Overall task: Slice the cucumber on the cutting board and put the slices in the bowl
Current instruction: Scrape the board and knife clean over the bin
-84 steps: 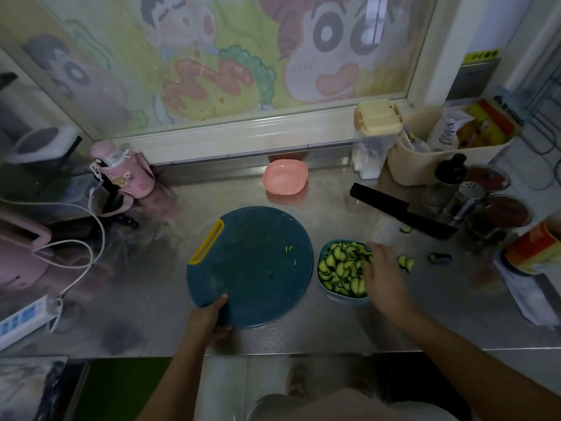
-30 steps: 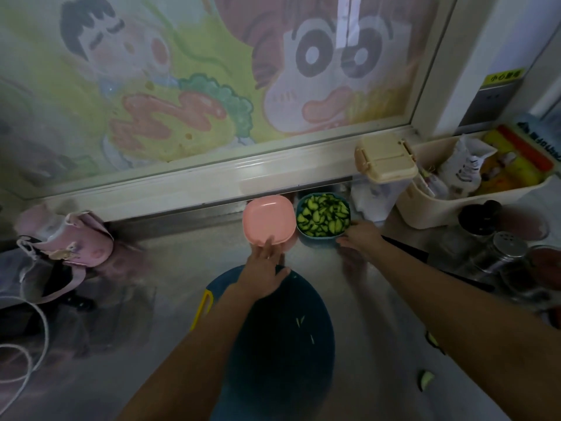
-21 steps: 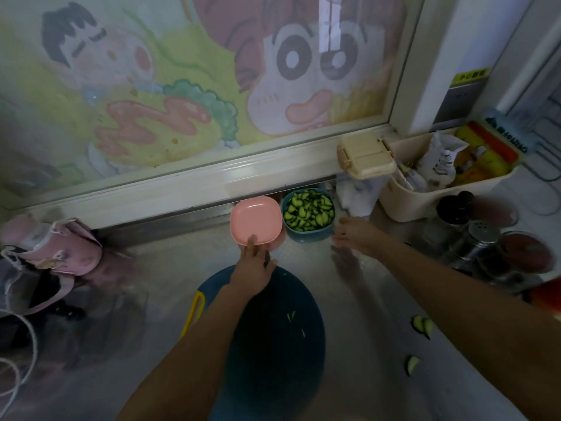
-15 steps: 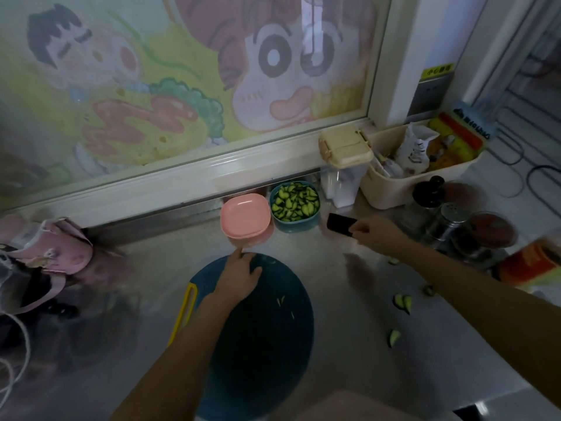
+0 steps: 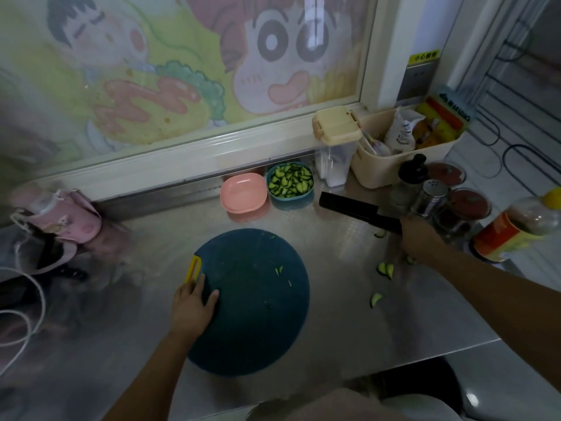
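The round dark teal cutting board [image 5: 255, 302] with a yellow handle lies mid-counter, bare but for a few green scraps. My left hand [image 5: 192, 306] rests flat on its left edge, thumb on the board. The blue bowl [image 5: 306, 198] full of cucumber slices [image 5: 290, 180] stands at the back by the window ledge. My right hand [image 5: 417, 240] grips the handle of the black knife [image 5: 355, 209], whose blade points left toward the bowl, low over the counter. Loose cucumber pieces [image 5: 385, 269] lie on the steel right of the board.
An empty pink bowl [image 5: 243, 192] sits left of the blue one. A clear container with a beige lid [image 5: 335, 138], a beige basket [image 5: 391, 167], spice jars [image 5: 431, 196] and an oil bottle [image 5: 516, 229] crowd the right. A pink bag [image 5: 60, 215] and white cable [image 5: 33, 302] lie left.
My right hand left the cucumber bowl by the window, moved right and took hold of the knife handle. My left hand drew back from the pink bowl to the board's left edge.
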